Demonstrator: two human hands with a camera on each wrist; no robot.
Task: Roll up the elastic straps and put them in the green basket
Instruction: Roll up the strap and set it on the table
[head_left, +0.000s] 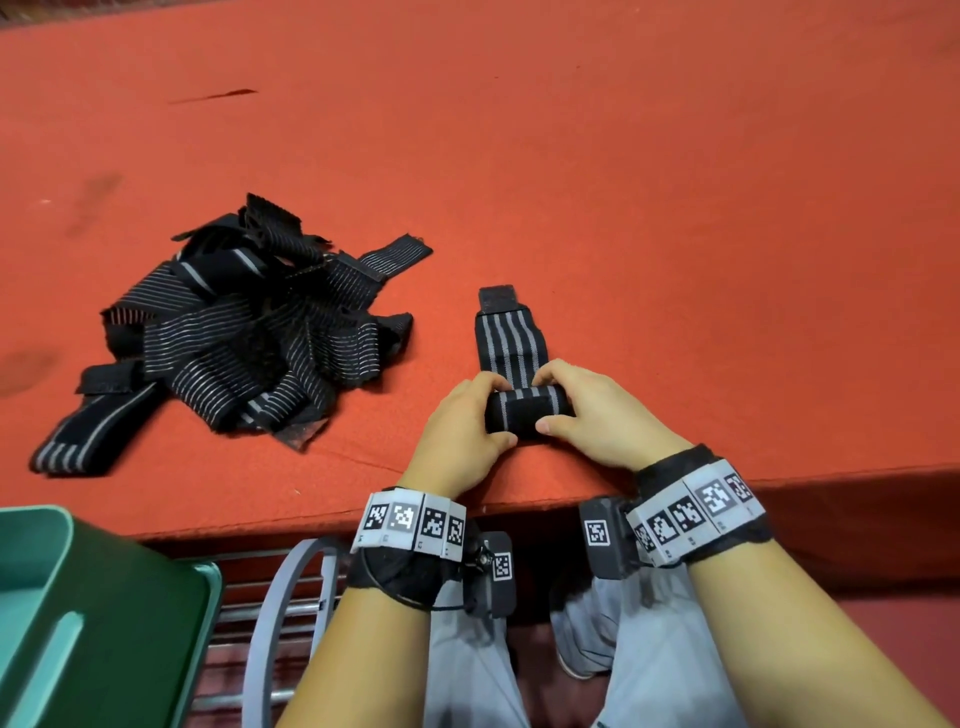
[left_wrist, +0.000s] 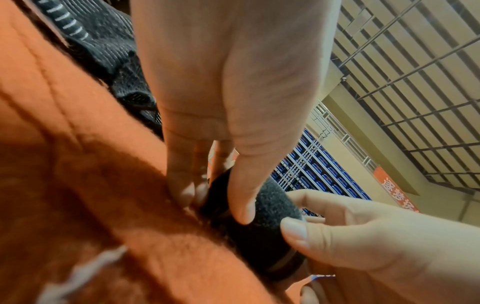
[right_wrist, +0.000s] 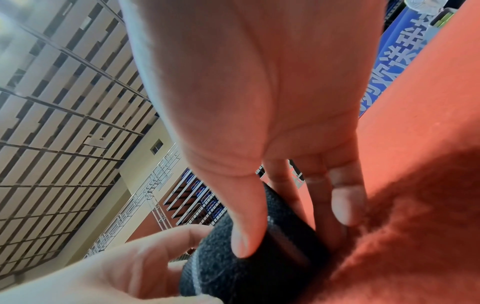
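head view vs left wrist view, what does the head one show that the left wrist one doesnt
Only the head view shows the green basket and the strap's unrolled tail lying flat on the red table. Only the left wrist view shows the left thumb pressing the roll's fuzzy side. Both show the left hand, right hand, the half-rolled strap they grip, and the strap pile.

Both forearms extend forward from 6 o'clock, each wrist wearing a band of coded markers. The left hand and right hand meet at centre, palms down, fingers curled over the strap roll, thumbs pressing its near side. The left hand holds its 9 o'clock end, the right its 3 o'clock end.
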